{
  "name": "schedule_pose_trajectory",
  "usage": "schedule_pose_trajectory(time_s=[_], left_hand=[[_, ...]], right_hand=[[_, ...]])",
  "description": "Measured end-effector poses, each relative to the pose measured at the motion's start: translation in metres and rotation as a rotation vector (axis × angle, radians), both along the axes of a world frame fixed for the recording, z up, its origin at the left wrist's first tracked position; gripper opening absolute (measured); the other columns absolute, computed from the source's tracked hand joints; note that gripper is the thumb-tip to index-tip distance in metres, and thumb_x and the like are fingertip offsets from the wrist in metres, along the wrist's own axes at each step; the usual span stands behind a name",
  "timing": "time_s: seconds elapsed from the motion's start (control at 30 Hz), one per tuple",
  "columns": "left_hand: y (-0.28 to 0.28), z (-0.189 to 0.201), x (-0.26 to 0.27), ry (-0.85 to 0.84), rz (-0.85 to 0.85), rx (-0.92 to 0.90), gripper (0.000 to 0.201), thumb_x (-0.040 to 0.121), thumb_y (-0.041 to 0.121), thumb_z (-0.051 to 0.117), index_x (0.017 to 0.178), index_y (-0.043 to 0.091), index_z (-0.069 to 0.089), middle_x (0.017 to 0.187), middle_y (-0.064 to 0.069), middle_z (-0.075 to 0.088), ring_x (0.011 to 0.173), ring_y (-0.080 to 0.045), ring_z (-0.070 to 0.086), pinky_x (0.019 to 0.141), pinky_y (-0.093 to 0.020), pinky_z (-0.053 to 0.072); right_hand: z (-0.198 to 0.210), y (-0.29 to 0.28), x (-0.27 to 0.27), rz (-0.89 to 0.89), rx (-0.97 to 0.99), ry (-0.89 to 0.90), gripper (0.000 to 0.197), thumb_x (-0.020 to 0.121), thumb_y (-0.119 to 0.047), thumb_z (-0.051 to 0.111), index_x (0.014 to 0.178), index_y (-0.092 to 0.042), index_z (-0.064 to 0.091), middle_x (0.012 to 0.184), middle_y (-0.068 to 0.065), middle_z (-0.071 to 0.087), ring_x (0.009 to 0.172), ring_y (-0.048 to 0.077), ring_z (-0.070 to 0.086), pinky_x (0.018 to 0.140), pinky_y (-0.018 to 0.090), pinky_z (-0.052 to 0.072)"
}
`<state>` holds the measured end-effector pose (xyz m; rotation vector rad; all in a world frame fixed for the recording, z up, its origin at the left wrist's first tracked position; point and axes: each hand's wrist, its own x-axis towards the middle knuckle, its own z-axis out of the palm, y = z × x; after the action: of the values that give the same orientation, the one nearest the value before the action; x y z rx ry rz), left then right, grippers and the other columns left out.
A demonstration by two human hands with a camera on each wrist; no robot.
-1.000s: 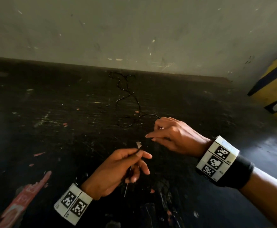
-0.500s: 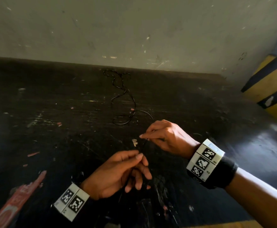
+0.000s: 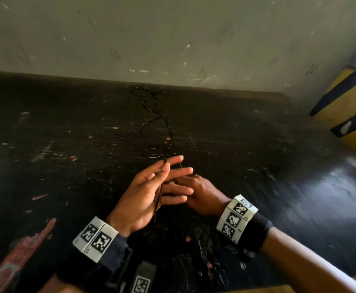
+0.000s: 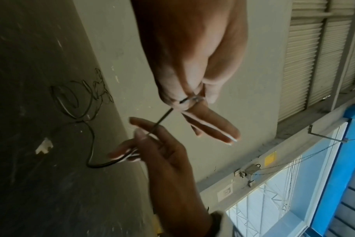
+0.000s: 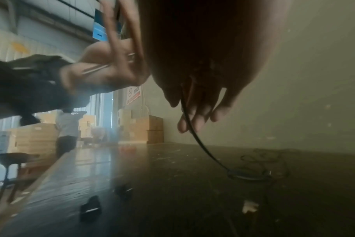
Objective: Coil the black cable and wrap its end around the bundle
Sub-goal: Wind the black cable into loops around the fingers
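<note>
the tabletop (image 3: 71,157) is the biggest thing here, a dark, scuffed slab flecked with pale scratches, running to a dull plaster wall (image 3: 173,39) at the far side. a yellow and black striped block (image 3: 350,115) sits at the far right. low over the near middle, the two hands work close together. the left hand (image 3: 149,191) is turned palm up with fingers spread long and its thumb pinching the black cable (image 3: 158,123) against them, likely as a form to wind around. the right hand (image 3: 202,191) lies just behind it, fingers curled on the same cable a little further along, seemingly feeding it. the cable is thin, limp and glossy; a short run is stretched between the hands, and the rest trails away in loose squiggles toward the wall. judging by that slack, coiling has barely begun.
</note>
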<state>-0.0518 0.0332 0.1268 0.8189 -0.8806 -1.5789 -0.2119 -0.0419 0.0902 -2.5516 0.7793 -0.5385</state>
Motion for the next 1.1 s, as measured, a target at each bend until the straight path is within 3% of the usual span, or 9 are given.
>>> schedule_pose_trajectory(time_s=[0.13, 0.23, 0.4, 0.57, 0.7, 0.87, 1.0, 1.1], left_hand=[[-0.017, -0.002, 0.0, 0.08, 0.132, -0.03, 0.039, 0.089, 0.027, 0.045, 0.125, 0.017, 0.058, 0.116, -0.014, 0.07, 0.093, -0.029, 0.072, 0.07, -0.032, 0.061], [-0.025, -0.01, 0.0, 0.116, 0.224, -0.027, 0.04, 0.09, 0.022, 0.046, 0.127, 0.012, 0.056, 0.124, -0.017, 0.065, 0.108, -0.031, 0.066, 0.087, -0.039, 0.057], [-0.033, -0.024, 0.003, 0.094, 0.306, -0.033, 0.028, 0.098, 0.014, 0.039, 0.114, 0.009, 0.062, 0.134, -0.014, 0.058, 0.119, -0.03, 0.06, 0.099, -0.05, 0.046], [-0.036, -0.022, 0.004, 0.008, 0.406, -0.121, 0.024, 0.099, 0.016, 0.039, 0.103, 0.014, 0.062, 0.138, -0.014, 0.053, 0.118, -0.03, 0.06, 0.099, -0.055, 0.044], [-0.039, -0.02, 0.019, 0.004, 0.52, -0.178, 0.025, 0.101, 0.022, 0.036, 0.099, 0.021, 0.062, 0.142, -0.009, 0.049, 0.116, -0.031, 0.061, 0.093, -0.054, 0.049], [-0.042, -0.035, 0.032, -0.172, 0.604, -0.182, 0.023, 0.1, 0.026, 0.038, 0.098, 0.023, 0.061, 0.134, 0.001, 0.053, 0.118, -0.026, 0.06, 0.089, -0.052, 0.053], [-0.045, -0.047, 0.033, -0.203, 0.684, -0.157, 0.02, 0.1, 0.026, 0.04, 0.097, 0.021, 0.059, 0.134, -0.006, 0.053, 0.12, -0.026, 0.058, 0.084, -0.048, 0.057], [-0.046, -0.049, 0.031, -0.205, 0.638, -0.157, 0.021, 0.1, 0.028, 0.04, 0.098, 0.024, 0.06, 0.136, -0.006, 0.05, 0.117, -0.026, 0.06, 0.08, -0.048, 0.059]], right_hand=[[-0.014, 0.012, 0.01, -0.029, 0.133, 0.063, 0.023, 0.095, -0.023, 0.049, 0.109, -0.008, 0.058, 0.091, 0.012, 0.07, 0.079, 0.026, 0.068, 0.074, 0.043, 0.055], [-0.011, 0.017, 0.012, -0.018, 0.186, 0.088, 0.026, 0.097, -0.022, 0.047, 0.12, -0.011, 0.052, 0.09, 0.013, 0.069, 0.076, 0.021, 0.066, 0.071, 0.034, 0.054], [0.002, 0.019, 0.008, -0.028, 0.177, 0.124, 0.021, 0.097, -0.023, 0.047, 0.111, -0.012, 0.058, 0.092, 0.011, 0.068, 0.077, 0.022, 0.065, 0.069, 0.038, 0.054], [0.008, 0.014, -0.006, -0.017, 0.274, 0.259, 0.024, 0.096, -0.023, 0.049, 0.119, -0.02, 0.056, 0.096, 0.004, 0.067, 0.078, 0.012, 0.062, 0.072, 0.032, 0.055], [0.004, 0.019, -0.021, -0.023, 0.244, 0.438, 0.024, 0.097, -0.024, 0.046, 0.119, -0.018, 0.055, 0.091, 0.002, 0.063, 0.078, 0.016, 0.062, 0.07, 0.031, 0.05], [0.023, 0.025, -0.033, -0.015, 0.1, 0.388, 0.021, 0.098, -0.027, 0.043, 0.114, -0.024, 0.056, 0.085, -0.004, 0.062, 0.07, 0.009, 0.057, 0.063, 0.023, 0.043], [0.054, 0.026, -0.046, -0.044, -0.051, 0.381, 0.02, 0.097, -0.036, 0.045, 0.107, -0.026, 0.059, 0.082, -0.005, 0.064, 0.076, 0.014, 0.063, 0.063, 0.021, 0.038], [0.069, 0.021, -0.05, -0.053, -0.105, 0.303, 0.023, 0.096, -0.037, 0.046, 0.099, -0.023, 0.063, 0.076, -0.005, 0.065, 0.068, 0.013, 0.062, 0.059, 0.024, 0.043]])
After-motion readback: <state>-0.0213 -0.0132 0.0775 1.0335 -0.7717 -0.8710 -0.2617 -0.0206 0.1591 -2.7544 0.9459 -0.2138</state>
